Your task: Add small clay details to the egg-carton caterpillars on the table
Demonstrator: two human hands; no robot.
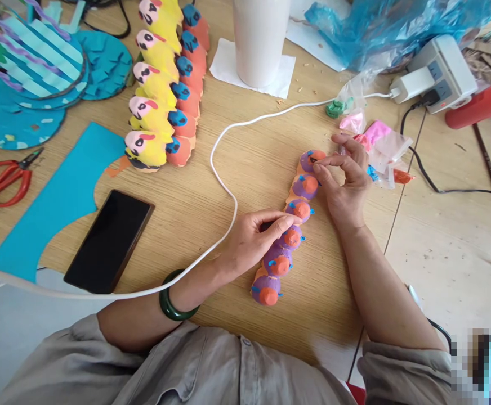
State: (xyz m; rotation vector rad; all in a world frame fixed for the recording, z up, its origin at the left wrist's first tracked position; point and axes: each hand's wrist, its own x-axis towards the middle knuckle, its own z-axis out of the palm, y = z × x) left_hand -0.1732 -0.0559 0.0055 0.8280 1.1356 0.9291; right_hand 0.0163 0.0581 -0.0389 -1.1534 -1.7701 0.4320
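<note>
A strip of purple bumps (277,260) with orange knobs and small blue bits lies slanting on the table, looking like a painted or clay-covered egg-carton row. My left hand (256,233) is closed over its middle bumps, thumb and forefinger pinched together; a black lump (266,226), perhaps modelling clay, shows inside the fingers. At the strip's far end my right hand (347,183) pinches thumb and forefinger beside the last bump. A tiny dark spot (313,160) shows on that bump's orange knob by the fingertips; whether anything sits between them is hidden.
A white cable (228,194) crosses the table to a power strip (443,73). Left are a phone (109,242), blue cut sheet (59,202) and red-handled scissors (7,180). Behind stand yellow and orange bump rows (156,79) and a white cylinder (260,42); bagged coloured clay (376,135) lies right.
</note>
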